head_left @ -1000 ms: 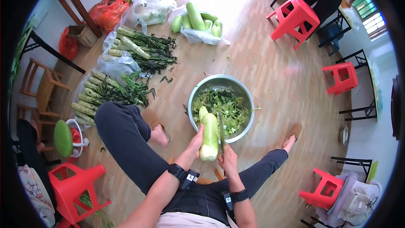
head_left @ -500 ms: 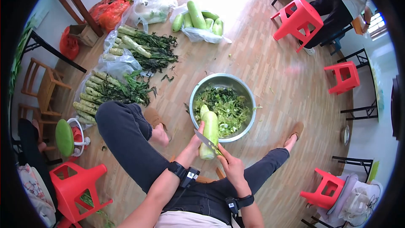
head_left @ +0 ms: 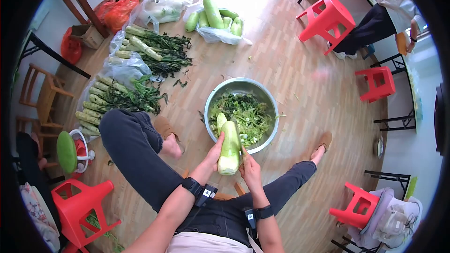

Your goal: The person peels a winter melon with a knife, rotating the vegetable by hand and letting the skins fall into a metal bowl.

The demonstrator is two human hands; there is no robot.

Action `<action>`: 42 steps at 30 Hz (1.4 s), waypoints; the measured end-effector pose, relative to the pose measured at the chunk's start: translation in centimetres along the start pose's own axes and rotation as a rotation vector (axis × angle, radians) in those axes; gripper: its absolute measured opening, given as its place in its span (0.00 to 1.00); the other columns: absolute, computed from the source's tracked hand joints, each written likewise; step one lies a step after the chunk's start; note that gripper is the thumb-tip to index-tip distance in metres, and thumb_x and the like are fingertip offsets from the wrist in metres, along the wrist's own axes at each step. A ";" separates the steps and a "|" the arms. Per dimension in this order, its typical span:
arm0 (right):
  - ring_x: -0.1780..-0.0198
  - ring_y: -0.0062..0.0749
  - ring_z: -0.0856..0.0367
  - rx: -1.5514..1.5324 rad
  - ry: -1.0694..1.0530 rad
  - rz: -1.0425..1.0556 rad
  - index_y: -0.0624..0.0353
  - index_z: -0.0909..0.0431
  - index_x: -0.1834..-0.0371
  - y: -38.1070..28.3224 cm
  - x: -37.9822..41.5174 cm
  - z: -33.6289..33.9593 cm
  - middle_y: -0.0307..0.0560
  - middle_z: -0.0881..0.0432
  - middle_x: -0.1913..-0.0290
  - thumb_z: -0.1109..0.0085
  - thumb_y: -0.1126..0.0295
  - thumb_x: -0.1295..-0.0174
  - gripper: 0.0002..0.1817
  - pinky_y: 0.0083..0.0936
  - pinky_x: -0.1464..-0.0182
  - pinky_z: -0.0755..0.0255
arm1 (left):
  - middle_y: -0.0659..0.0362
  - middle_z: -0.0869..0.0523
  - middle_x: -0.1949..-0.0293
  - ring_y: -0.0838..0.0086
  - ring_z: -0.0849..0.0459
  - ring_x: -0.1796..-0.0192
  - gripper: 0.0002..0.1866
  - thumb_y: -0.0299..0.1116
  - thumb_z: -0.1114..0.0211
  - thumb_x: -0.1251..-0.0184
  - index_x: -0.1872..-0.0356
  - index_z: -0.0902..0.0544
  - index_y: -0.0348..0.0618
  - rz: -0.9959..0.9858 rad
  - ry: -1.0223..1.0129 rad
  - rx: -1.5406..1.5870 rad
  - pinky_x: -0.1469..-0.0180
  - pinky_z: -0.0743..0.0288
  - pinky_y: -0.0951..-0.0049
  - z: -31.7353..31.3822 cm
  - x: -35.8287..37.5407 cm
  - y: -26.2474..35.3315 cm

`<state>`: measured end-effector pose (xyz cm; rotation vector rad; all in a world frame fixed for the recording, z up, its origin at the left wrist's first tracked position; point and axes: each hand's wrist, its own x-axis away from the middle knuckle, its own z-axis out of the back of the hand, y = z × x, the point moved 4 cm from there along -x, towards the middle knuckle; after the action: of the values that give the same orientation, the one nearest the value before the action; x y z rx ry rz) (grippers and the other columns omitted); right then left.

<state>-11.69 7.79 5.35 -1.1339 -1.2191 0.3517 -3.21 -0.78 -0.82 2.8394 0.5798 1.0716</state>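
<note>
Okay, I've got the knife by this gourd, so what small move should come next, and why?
Probably push the knife along the gourd's right side, away from you: your right hand holds it there, your left hand steadies the gourd, and the far end overhangs the bowl of chopped greens, which could catch what's cut.

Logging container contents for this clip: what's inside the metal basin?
Inside the metal basin lie dark leaves and paler green pieces. The held vegetable hides some of the near side, and anything beneath the top layer is covered.
</note>
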 end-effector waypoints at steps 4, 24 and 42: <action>0.82 0.13 0.41 0.154 -0.011 0.056 0.49 0.32 0.39 -1.1 3.1 0.8 0.30 0.37 0.85 0.54 0.66 0.34 0.19 0.13 0.79 0.44 | 0.54 0.18 0.63 0.69 0.17 0.66 0.32 0.62 0.51 0.39 0.48 0.28 0.43 -0.040 0.036 0.004 0.64 0.20 0.67 0.7 -0.7 0.2; 0.82 0.31 0.26 0.852 0.199 0.404 0.41 0.27 0.44 -3.5 3.9 -1.0 0.50 0.25 0.83 0.44 0.62 0.41 0.20 0.26 0.75 0.32 | 0.54 0.21 0.58 0.70 0.20 0.59 0.31 0.59 0.50 0.37 0.45 0.32 0.42 -0.060 -0.024 -0.016 0.59 0.23 0.69 0.1 0.2 0.4; 0.84 0.12 0.43 -0.194 0.020 -0.206 0.52 0.42 0.34 -0.4 2.0 -0.2 0.31 0.41 0.85 0.59 0.60 0.31 0.24 0.12 0.82 0.47 | 0.53 0.19 0.60 0.67 0.18 0.62 0.31 0.58 0.51 0.37 0.46 0.30 0.41 -0.054 -0.088 0.064 0.60 0.21 0.67 -0.4 0.3 0.9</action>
<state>-10.91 9.00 6.85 -1.1606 -1.3606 0.0669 -2.97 -1.50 -0.12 2.8900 0.6912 0.9308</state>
